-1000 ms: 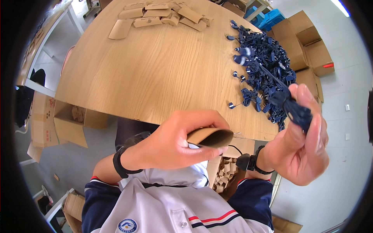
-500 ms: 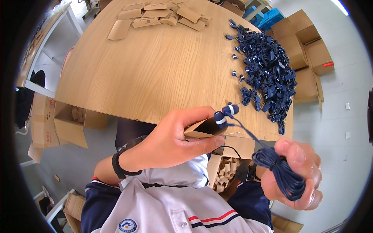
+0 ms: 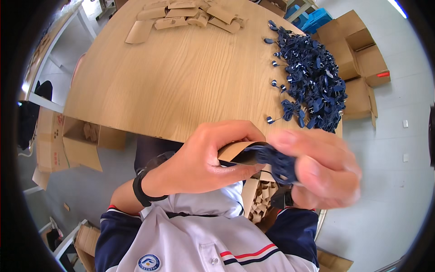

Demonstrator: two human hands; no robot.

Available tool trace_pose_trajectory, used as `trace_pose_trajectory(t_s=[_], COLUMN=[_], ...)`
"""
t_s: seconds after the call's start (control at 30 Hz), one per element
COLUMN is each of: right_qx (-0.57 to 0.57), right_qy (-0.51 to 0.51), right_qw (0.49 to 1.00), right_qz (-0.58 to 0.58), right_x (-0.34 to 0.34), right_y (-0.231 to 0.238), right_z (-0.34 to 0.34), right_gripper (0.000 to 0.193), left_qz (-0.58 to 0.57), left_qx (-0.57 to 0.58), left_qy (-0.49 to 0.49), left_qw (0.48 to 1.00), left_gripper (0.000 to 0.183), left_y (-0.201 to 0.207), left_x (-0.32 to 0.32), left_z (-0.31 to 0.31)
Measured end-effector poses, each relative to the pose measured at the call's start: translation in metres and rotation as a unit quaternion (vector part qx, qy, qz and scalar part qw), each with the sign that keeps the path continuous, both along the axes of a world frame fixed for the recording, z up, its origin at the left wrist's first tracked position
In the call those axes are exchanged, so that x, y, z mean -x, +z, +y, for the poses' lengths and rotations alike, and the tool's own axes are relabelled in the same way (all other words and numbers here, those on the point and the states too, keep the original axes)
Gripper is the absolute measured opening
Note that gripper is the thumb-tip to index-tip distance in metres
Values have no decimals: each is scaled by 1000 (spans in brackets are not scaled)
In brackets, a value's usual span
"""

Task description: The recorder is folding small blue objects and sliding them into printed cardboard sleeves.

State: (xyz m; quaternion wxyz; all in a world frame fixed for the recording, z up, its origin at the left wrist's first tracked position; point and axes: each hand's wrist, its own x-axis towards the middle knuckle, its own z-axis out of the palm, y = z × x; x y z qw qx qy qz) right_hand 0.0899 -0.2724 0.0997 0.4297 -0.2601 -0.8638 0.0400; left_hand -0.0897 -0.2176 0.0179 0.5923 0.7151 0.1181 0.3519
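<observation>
My left hand [image 3: 208, 154] is wrapped round a small brown cardboard sleeve [image 3: 232, 152], whose open end faces right. A coiled bundle of dark blue earphones [image 3: 282, 166] is partly inside that opening. My right hand [image 3: 324, 167], slightly blurred, grips the bundle's outer end between thumb and fingers. The earbuds of this bundle are hidden. On the right of the table lies a big heap of dark blue earphones [image 3: 312, 77] with white bands on some earbuds. At the far side sits a pile of brown cardboard sleeves [image 3: 176, 13].
The wooden table [image 3: 172, 86] curves in front of me. Below its edge by my lap is a box of small folded cardboard pieces [image 3: 263, 199]. Open cartons stand on the floor at left [image 3: 81, 145] and right [image 3: 358, 59]. Blue plastic bins [image 3: 315, 20] are behind the heap.
My right hand has moved left and up, bringing the coiled earphones to the sleeve. The earbuds have gone out of sight and part of the coil is now in the opening.
</observation>
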Motion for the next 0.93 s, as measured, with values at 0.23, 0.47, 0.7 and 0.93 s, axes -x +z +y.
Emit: trace_pose_trajectory(t_s=[0.23,0.47,0.7,0.93], right_qx=[97,85,273,200], right_qy=[-120,-226,-307,-161], right_qw=[988,969,911,965], right_qz=[-7,-44,-44,48], right_x=[18,31,29,-9], right_y=[-19,-27,-57,-67], right_z=[1,-2,-23,-26], right_gripper=[15,18,30,61], left_qz=[-74,-10,38,76], left_qx=[149,190,8,202], left_qy=[-57,-77,-69,-155], left_qw=[984,979,997,964], left_gripper=[26,20,29,23], left_y=[-3,-21,-52,-21], left_x=[7,7,0,26], left_z=[-1,11,16,25])
